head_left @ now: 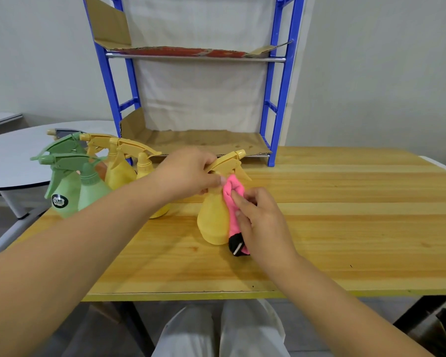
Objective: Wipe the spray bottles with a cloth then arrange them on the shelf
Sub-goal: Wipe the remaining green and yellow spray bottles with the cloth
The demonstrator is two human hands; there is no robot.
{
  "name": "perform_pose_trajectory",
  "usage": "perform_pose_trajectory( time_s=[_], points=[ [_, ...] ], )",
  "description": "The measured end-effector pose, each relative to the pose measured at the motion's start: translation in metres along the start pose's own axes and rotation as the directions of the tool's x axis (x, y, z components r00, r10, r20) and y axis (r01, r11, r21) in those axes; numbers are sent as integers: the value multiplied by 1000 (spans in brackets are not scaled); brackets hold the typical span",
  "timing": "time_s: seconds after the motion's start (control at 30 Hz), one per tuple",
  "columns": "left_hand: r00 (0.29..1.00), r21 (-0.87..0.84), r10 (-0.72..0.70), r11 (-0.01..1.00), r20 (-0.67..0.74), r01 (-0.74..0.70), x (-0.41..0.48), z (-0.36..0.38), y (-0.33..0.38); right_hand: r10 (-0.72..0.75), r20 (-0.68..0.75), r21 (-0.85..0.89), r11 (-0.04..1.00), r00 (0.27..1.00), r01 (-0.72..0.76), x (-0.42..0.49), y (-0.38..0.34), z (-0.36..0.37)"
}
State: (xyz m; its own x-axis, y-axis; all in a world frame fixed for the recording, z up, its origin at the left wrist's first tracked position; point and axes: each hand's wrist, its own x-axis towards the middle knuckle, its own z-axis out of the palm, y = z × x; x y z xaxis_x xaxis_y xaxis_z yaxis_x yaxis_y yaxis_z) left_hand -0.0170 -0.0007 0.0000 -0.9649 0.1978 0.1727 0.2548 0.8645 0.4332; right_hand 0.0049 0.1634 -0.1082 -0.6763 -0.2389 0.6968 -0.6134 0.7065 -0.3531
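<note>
Leftward, the black oval label [59, 201] on a green plastic spray bottle [68, 186] was unreadable. On the wooden table [345, 215], the yellow plastic spray bottle [213, 220] stood nearly upright, nozzle toward the blue metal shelf [281, 99]. The left hand [188, 173] gripped its trigger head; the right hand [263, 217] pinched a pink cloth [232, 199] against it.

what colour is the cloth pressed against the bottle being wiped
Bright pink cloth with a black tag at its lower end, seen in the head view against the yellow bottle.

2 green bottles [65, 194], 3 yellow bottles [213, 222], 1 cloth [231, 202], 1 shelf [281, 99]
</note>
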Motion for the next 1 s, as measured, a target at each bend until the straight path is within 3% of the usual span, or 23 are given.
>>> perform_pose_trajectory(
  time_s=[0.07, 0.13, 0.2, 0.33, 0.5, 0.7, 0.87, 1.0],
  points=[
    [999, -135, -48, 990, -4, 48, -6, -1, -10, 87, 95, 19, 996, 992, -90, -5, 6, 1],
    [995, -253, -92, 964, -32, 81, -15, -1, -22, 244, 230, 93, 958, 942, -271, -8, 10, -3],
    [987, -410, -154, 904, -39, 125, -27, 0, -34, 300, 278, 97, 936, 912, -338, -7, 13, -9],
    [963, -662, -270, 722, -3, 200, -50, 6, -54, 268, 108, 5, 963, 957, -271, 7, 16, -20],
    [967, -658, -243, 741, -74, 135, -69, 10, -67, 190, 128, 192, 958, 973, -213, 14, -7, -5],
    [944, -715, -309, 685, -112, 140, -83, 17, -82, 44, 25, 208, 977, 999, -48, 3, -14, 4],
    [868, -840, -485, 510, -105, 183, -86, 32, -85, 22, 34, 284, 958, 999, -31, -13, -17, 10],
    [798, -946, -601, 237, 35, 219, -87, 38, -79, -18, 13, 223, 975, 1000, 15, -17, -13, 15]
  ],
)
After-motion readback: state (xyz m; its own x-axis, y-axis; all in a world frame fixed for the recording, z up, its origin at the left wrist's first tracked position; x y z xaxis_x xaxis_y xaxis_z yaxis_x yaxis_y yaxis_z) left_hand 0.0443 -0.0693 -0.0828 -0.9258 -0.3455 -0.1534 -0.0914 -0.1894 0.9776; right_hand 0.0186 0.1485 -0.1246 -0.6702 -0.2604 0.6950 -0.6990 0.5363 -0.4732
